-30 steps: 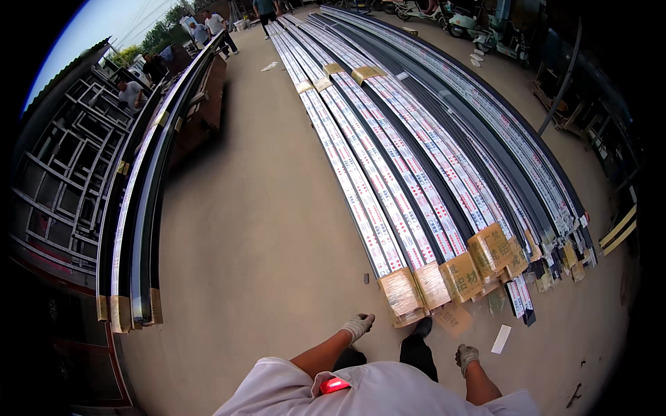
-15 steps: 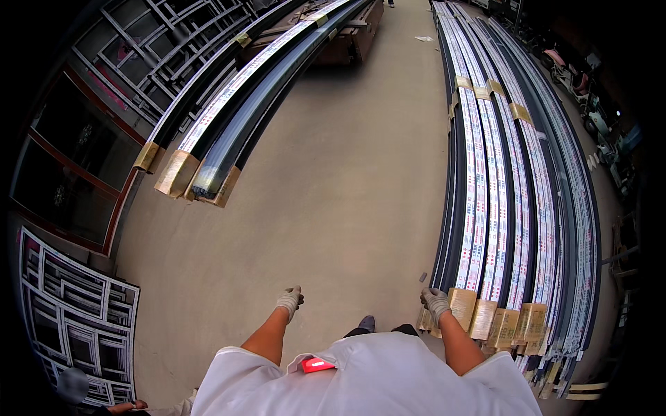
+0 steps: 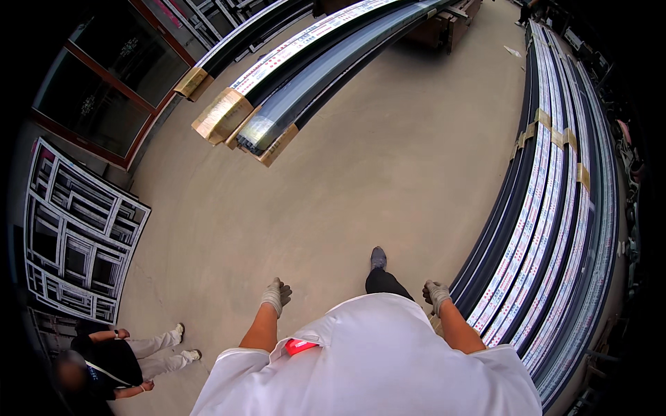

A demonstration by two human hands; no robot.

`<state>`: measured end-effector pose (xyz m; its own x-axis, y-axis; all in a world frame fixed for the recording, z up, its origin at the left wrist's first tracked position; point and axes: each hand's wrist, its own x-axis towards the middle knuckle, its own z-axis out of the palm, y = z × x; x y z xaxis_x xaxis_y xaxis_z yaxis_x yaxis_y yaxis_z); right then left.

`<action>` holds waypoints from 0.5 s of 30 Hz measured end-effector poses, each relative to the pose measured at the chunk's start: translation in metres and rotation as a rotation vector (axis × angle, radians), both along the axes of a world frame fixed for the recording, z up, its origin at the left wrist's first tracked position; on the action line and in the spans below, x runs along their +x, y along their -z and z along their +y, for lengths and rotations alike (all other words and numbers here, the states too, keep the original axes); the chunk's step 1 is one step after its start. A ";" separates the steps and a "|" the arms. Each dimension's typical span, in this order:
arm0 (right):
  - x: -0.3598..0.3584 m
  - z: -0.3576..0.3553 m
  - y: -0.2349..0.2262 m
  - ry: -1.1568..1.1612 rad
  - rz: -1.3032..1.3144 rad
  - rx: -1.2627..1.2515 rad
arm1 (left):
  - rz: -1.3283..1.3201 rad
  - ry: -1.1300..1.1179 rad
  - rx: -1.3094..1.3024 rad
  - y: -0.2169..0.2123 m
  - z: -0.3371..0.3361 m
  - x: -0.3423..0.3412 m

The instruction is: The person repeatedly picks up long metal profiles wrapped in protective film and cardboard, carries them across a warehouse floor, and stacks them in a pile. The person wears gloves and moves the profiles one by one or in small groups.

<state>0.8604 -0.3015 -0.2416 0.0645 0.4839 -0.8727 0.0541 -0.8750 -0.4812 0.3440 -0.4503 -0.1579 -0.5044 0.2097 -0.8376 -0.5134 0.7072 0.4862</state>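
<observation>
My left hand [image 3: 275,295], in a grey work glove, hangs loosely curled over the concrete floor [image 3: 347,201] and holds nothing. Also gloved, my right hand [image 3: 437,295] is loosely closed and empty, just left of the near ends of long wrapped metal profiles [image 3: 548,229] lying on the floor at my right. My foot [image 3: 378,258] steps forward between the hands.
A second bundle of long profiles with taped ends [image 3: 257,121] lies ahead on the left. White window frames [image 3: 73,243] lean at the far left, beside a red-framed glass door [image 3: 104,90]. Another person in white trousers [image 3: 118,357] stands at the lower left.
The view has swung to the left: the right-hand profiles slid toward the right rim, the left bundle came nearer, and a person came into view at the lower left. Both hands stay empty.
</observation>
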 end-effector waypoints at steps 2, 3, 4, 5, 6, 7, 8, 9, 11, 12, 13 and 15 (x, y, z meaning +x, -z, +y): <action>-0.016 0.040 0.004 -0.012 -0.024 0.072 | 0.042 -0.026 0.034 -0.023 0.035 -0.017; -0.027 0.063 0.004 -0.017 -0.032 0.110 | 0.070 -0.024 0.052 -0.034 0.052 -0.028; -0.041 0.090 0.001 -0.026 -0.026 0.114 | 0.101 -0.021 0.075 -0.045 0.070 -0.041; -0.056 0.118 -0.004 -0.069 -0.006 0.154 | 0.148 -0.033 0.132 -0.054 0.086 -0.055; -0.073 0.147 -0.009 -0.110 0.014 0.193 | 0.196 -0.043 0.189 -0.065 0.101 -0.071; -0.087 0.172 -0.016 -0.144 0.023 0.230 | 0.259 -0.051 0.225 -0.076 0.120 -0.083; -0.104 0.197 -0.029 -0.191 0.016 0.265 | 0.320 -0.056 0.261 -0.089 0.137 -0.094; -0.129 0.221 -0.047 -0.241 0.014 0.305 | 0.382 -0.060 0.282 -0.100 0.148 -0.111; -0.174 0.266 -0.076 -0.269 0.026 0.400 | 0.517 -0.028 0.340 -0.128 0.186 -0.149; -0.198 0.286 -0.090 -0.312 0.042 0.453 | 0.594 -0.005 0.360 -0.142 0.205 -0.173; -0.225 0.301 -0.103 -0.358 0.061 0.505 | 0.795 0.053 0.373 -0.149 0.215 -0.207; -0.286 0.322 -0.131 -0.403 0.059 0.594 | 1.091 0.127 0.404 -0.167 0.250 -0.268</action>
